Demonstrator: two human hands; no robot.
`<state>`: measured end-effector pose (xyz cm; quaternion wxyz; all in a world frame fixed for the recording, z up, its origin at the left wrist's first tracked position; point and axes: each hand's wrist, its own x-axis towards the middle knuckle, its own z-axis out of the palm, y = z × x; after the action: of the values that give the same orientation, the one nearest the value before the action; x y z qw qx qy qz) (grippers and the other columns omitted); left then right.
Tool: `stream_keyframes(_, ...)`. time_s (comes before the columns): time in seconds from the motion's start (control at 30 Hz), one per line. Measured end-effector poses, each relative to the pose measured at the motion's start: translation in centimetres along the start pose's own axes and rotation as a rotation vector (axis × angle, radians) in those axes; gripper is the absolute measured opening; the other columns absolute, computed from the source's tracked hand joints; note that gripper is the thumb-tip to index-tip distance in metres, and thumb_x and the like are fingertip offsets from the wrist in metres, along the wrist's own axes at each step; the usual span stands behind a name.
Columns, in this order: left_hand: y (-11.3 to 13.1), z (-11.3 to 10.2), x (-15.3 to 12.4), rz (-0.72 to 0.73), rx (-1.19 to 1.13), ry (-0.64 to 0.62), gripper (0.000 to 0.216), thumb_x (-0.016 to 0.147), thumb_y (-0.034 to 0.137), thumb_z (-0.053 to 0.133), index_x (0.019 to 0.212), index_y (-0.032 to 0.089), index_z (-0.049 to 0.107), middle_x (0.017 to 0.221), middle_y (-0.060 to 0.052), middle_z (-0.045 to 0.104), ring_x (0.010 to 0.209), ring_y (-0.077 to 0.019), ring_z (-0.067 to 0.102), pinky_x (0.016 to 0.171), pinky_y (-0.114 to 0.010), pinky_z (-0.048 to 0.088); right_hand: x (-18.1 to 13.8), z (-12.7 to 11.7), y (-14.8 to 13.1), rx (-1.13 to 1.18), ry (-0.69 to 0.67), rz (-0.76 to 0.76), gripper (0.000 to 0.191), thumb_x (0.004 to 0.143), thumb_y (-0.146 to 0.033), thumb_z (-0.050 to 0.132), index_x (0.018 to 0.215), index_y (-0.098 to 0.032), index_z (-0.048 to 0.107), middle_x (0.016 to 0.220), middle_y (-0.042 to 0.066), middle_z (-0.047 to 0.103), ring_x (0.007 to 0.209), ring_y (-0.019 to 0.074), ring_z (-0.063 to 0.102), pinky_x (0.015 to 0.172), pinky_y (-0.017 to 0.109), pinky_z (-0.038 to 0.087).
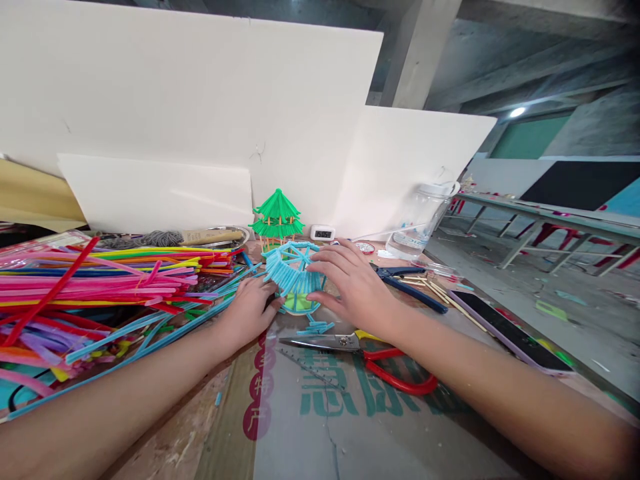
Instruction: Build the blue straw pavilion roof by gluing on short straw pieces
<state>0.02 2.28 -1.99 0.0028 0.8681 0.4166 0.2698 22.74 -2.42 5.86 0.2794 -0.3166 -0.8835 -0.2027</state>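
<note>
A small light-blue model made of cut straws (295, 275) stands on a cardboard sheet (350, 413) in the middle of the table. My left hand (250, 308) grips its lower left side, fingers curled against it. My right hand (353, 283) rests on its right side with fingers bent around the roof. A few loose blue straw bits (316, 327) lie just in front of the model.
A big pile of coloured straws (110, 287) fills the left. A finished green straw pagoda (277, 217) stands behind, with a small clock (323, 233). Red-handled scissors (370, 353), blue pliers (410, 283), a phone (505, 327) and a plastic jar (423, 223) lie to the right.
</note>
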Motion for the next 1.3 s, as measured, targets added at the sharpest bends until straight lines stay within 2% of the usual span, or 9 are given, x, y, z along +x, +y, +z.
stream_keyframes(0.1, 0.0, 0.1, 0.0, 0.003, -0.007, 0.003, 0.023, 0.093, 0.033, 0.046, 0.093, 0.019, 0.064, 0.101, -0.009, 0.066, 0.103, -0.0274, 0.057, 0.094, -0.042, 0.039, 0.1, -0.1, -0.1, 0.008, -0.006, 0.004, 0.037, 0.087, -0.042, 0.061, 0.115, -0.019, 0.057, 0.118, 0.012, 0.063, 0.119, 0.0275, 0.051, 0.112, 0.054, 0.027)
stream_keyframes(0.23, -0.5, 0.4, 0.2, -0.028, -0.036, 0.027, 0.02, 0.092, 0.03, 0.046, 0.09, 0.019, 0.062, 0.096, -0.01, 0.066, 0.098, -0.0277, 0.059, 0.09, -0.042, 0.042, 0.4, -0.7, 0.5, 0.013, -0.021, 0.018, 0.049, 0.082, -0.05, 0.064, 0.119, -0.018, 0.056, 0.121, 0.013, 0.061, 0.119, 0.0284, 0.051, 0.111, 0.053, 0.028)
stream_keyframes(0.37, -1.1, 0.7, 0.4, -0.061, -0.122, 0.031, 0.017, 0.091, 0.027, 0.046, 0.093, 0.017, 0.06, 0.098, -0.01, 0.066, 0.095, -0.0255, 0.06, 0.087, -0.039, 0.044, 0.5, -1.6, 1.6, -0.024, -0.046, 0.008, 0.053, 0.084, -0.051, 0.061, 0.125, -0.017, 0.054, 0.125, 0.014, 0.058, 0.12, 0.0288, 0.05, 0.11, 0.053, 0.029)
stream_keyframes(0.6, -1.2, 0.6, 0.5, -0.068, -0.175, 0.035, 0.016, 0.09, 0.024, 0.046, 0.092, 0.017, 0.06, 0.098, -0.011, 0.066, 0.095, -0.0246, 0.059, 0.089, -0.04, 0.045, 0.5, -1.8, 1.8, -0.011, -0.101, -0.029, 0.044, 0.087, -0.046, 0.06, 0.123, -0.019, 0.057, 0.121, 0.014, 0.06, 0.117, 0.0284, 0.051, 0.105, 0.052, 0.034)
stream_keyframes(0.73, -1.1, 0.5, 0.5, -0.075, -0.207, 0.035, 0.017, 0.09, 0.023, 0.045, 0.094, 0.017, 0.06, 0.097, -0.01, 0.067, 0.093, -0.0237, 0.06, 0.088, -0.039, 0.046, 0.6, -2.1, 1.6, 0.013, -0.073, -0.041, 0.034, 0.091, -0.04, 0.055, 0.117, -0.02, 0.059, 0.118, 0.012, 0.062, 0.114, 0.0269, 0.053, 0.104, 0.05, 0.034)
stream_keyframes(0.83, -1.1, 0.4, 0.6, -0.066, -0.226, 0.034, 0.016, 0.089, 0.023, 0.047, 0.095, 0.017, 0.06, 0.099, -0.009, 0.067, 0.093, -0.0233, 0.061, 0.088, -0.038, 0.046, 0.7, -2.9, 1.6, 0.059, -0.036, -0.002, 0.02, 0.094, -0.032, 0.051, 0.102, -0.019, 0.064, 0.107, 0.01, 0.065, 0.106, 0.0248, 0.056, 0.096, 0.043, 0.041)
stream_keyframes(0.93, -1.1, 0.3, 0.6, -0.06, -0.23, 0.049, 0.017, 0.089, 0.024, 0.047, 0.098, 0.017, 0.06, 0.104, -0.01, 0.066, 0.096, -0.0238, 0.06, 0.089, -0.038, 0.046, 0.7, -4.0, 1.4, 0.08, -0.034, 0.06, 0.016, 0.094, -0.027, 0.05, 0.09, -0.018, 0.063, 0.096, 0.01, 0.065, 0.098, 0.0239, 0.057, 0.085, 0.038, 0.045)
stream_keyframes(1.17, -1.2, 0.6, 0.5, -0.05, -0.236, 0.055, 0.019, 0.091, 0.024, 0.043, 0.098, 0.017, 0.059, 0.108, -0.011, 0.066, 0.102, -0.0244, 0.059, 0.094, -0.038, 0.045, 0.7, -5.3, 1.4, 0.017, -0.114, 0.157, 0.019, 0.094, -0.029, 0.05, 0.084, -0.017, 0.061, 0.084, 0.007, 0.065, 0.082, 0.0204, 0.058, 0.072, 0.031, 0.042)
stream_keyframes(1.3, -0.8, -1.1, 0.6, -0.109, -0.214, 0.049, 0.024, 0.091, 0.021, 0.039, 0.101, 0.016, 0.06, 0.106, -0.012, 0.067, 0.097, -0.0229, 0.062, 0.089, -0.035, 0.047, 0.8, -5.6, 1.9, -0.032, -0.164, 0.212, 0.02, 0.094, -0.031, 0.05, 0.085, -0.018, 0.062, 0.079, 0.004, 0.065, 0.073, 0.0173, 0.057, 0.064, 0.028, 0.037)
